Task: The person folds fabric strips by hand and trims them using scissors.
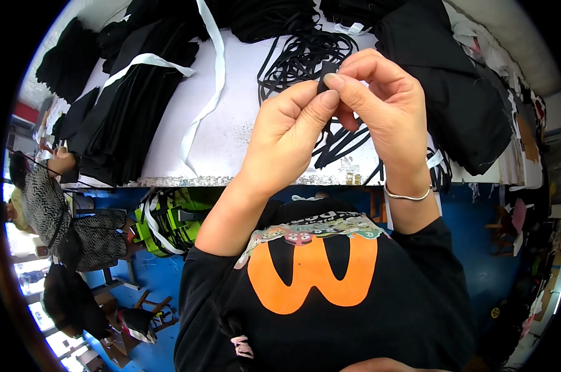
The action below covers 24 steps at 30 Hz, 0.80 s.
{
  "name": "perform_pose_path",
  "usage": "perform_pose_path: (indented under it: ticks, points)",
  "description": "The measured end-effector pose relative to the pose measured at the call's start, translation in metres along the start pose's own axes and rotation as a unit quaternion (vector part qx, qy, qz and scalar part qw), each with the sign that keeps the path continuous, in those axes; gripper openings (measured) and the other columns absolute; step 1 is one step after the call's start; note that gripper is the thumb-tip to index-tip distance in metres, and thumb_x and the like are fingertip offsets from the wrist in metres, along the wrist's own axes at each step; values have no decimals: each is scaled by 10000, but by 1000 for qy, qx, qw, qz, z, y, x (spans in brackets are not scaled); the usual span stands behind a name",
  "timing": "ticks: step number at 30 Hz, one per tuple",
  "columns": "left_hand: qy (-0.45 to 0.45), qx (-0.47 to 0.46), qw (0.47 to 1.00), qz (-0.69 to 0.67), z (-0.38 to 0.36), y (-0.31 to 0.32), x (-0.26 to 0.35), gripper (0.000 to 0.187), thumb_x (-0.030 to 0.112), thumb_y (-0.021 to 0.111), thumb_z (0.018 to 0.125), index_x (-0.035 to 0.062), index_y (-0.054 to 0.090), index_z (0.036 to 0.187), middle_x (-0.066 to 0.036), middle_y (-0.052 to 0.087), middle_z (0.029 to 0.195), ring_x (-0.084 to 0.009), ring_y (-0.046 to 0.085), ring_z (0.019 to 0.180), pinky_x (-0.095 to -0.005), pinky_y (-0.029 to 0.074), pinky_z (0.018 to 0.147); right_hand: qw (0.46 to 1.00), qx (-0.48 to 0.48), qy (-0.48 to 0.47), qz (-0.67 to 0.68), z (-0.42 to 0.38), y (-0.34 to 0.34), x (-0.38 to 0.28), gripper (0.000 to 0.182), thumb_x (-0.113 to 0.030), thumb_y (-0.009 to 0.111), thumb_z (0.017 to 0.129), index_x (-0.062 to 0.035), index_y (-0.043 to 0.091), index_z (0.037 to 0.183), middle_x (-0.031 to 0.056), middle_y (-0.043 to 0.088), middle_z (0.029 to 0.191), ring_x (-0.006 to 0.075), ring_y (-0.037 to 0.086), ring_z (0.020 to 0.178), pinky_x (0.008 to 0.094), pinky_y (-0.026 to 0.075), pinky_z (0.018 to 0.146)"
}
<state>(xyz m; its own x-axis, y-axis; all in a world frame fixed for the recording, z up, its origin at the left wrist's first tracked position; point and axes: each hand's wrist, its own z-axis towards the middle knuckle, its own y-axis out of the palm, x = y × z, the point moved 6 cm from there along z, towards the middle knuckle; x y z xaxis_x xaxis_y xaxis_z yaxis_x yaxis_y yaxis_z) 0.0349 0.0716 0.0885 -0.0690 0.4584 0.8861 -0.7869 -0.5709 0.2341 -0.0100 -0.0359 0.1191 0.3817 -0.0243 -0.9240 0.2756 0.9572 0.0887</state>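
Note:
Both my hands meet above the white table, near its middle. Between their fingertips is a small piece of black fabric (327, 73). My left hand (293, 124) pinches it from the left, thumb on top. My right hand (383, 102) grips it from the right with thumb and fingers, and a metal bangle circles that wrist. Behind and below the hands lies a tangled heap of black cords (293, 59) on the table. The far end of the fabric piece is hard to separate from the cords.
Stacked black fabric (128, 118) lies left on the white table (175, 136), with white strips (215, 80) beside it. More black fabric (445, 80) is piled right. Below the table edge stands a green bag (172, 220). A person (51, 204) is at the far left.

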Motion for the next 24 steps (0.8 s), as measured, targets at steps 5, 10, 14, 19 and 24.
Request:
perform_pose_path:
  ticks: [5,10,14,19,24]
  points:
    - [0,2,1000,9,0,0,-5,249,178,488,975,-31,618,934,-32,627,795,-94,579,750,-226,466,717,997,14,30,71,3,-3,1,140,-88,688,821,38,630,811,42,596,701,66,548,520,190,436,459]
    - [-10,-28,997,76,3,8,-4,258,209,502,970,-27,607,976,-38,627,815,-99,581,775,-232,469,733,999,13,17,-29,4,-9,-4,122,-107,679,829,7,660,792,9,587,586,52,533,487,178,407,444]
    - [7,-19,1000,3,9,13,-6,271,231,493,974,-19,580,1032,-55,626,863,-105,581,836,-232,469,758,994,25,-81,-70,10,-15,-9,114,-94,679,825,0,652,767,2,582,579,35,519,493,163,382,434]
    - [-39,-111,993,-16,19,9,-18,239,198,458,983,-12,567,951,-29,576,754,-94,562,764,-243,467,722,993,37,-80,-80,14,-23,-19,68,-60,651,844,-10,646,798,-11,609,691,22,530,617,154,395,559]
    - [-102,-131,985,-37,5,11,-51,289,296,467,978,23,540,916,-21,494,669,-140,528,704,-259,430,708,988,99,-115,-26,31,-41,-51,100,-29,633,849,-17,623,750,-25,598,672,9,491,589,156,375,537]
